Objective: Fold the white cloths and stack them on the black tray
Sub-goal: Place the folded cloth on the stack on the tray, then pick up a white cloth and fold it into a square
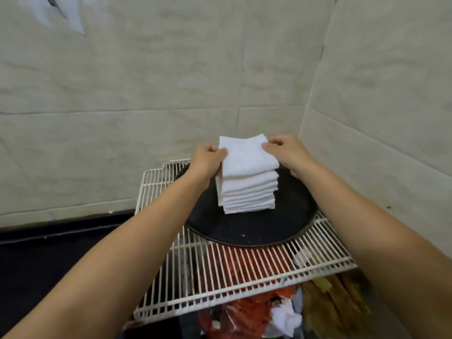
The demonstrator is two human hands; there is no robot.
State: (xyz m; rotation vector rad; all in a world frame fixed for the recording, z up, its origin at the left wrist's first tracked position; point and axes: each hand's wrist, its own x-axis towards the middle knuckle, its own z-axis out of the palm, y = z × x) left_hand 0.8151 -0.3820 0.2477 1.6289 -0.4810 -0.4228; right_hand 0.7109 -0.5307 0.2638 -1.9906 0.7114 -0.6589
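A stack of several folded white cloths point(248, 192) stands on the round black tray point(247, 228). The top folded cloth point(247, 156) lies slightly tilted on the stack. My left hand point(206, 160) pinches its left edge, thumb on top. My right hand point(286, 151) pinches its right edge with curled fingers. Both forearms reach in from the bottom corners.
The tray sits on a white wire rack point(244, 267) in a tiled wall corner point(305, 113). Under the rack lie red plastic bags point(244, 311), crumpled white cloth point(285, 316) and brown items point(337, 302). A dark floor point(49, 260) lies to the left.
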